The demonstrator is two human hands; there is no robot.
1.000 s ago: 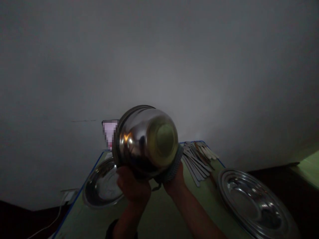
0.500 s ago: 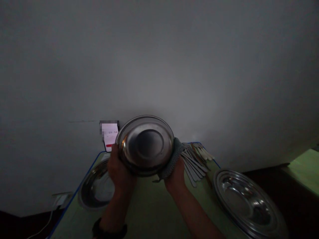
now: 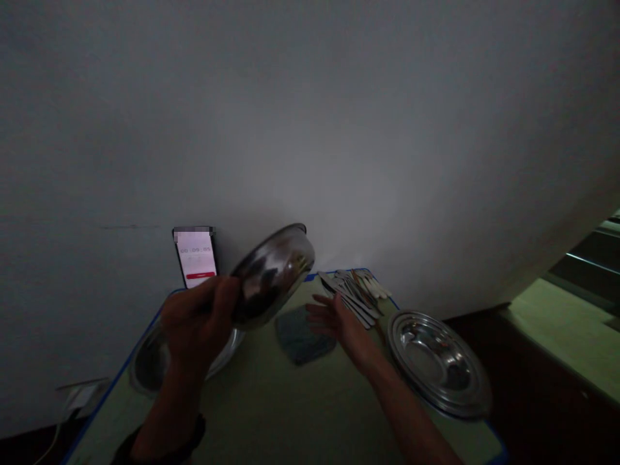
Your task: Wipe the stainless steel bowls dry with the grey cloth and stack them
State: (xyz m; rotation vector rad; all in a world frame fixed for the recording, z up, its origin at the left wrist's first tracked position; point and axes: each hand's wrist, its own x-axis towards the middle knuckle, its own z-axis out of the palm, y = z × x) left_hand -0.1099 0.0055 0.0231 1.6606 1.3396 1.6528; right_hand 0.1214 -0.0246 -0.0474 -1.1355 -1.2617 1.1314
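My left hand (image 3: 196,323) grips a shiny steel bowl (image 3: 271,274) by its rim and holds it tilted above the green table (image 3: 290,407). My right hand (image 3: 334,320) hovers open, fingers spread, just right of a grey checked cloth (image 3: 303,336) that lies flat on the table. The bowl hangs over the left edge of that cloth.
A steel plate (image 3: 150,368) lies at the left under my left hand, and another steel plate (image 3: 438,361) at the right. Several pieces of cutlery (image 3: 356,290) are fanned out at the back. A lit phone (image 3: 196,255) leans on the wall (image 3: 339,129).
My right hand let go of the cloth, which now lies on the table. The left hand alone holds the bowl, now tilted and shifted left. The view has swung slightly.
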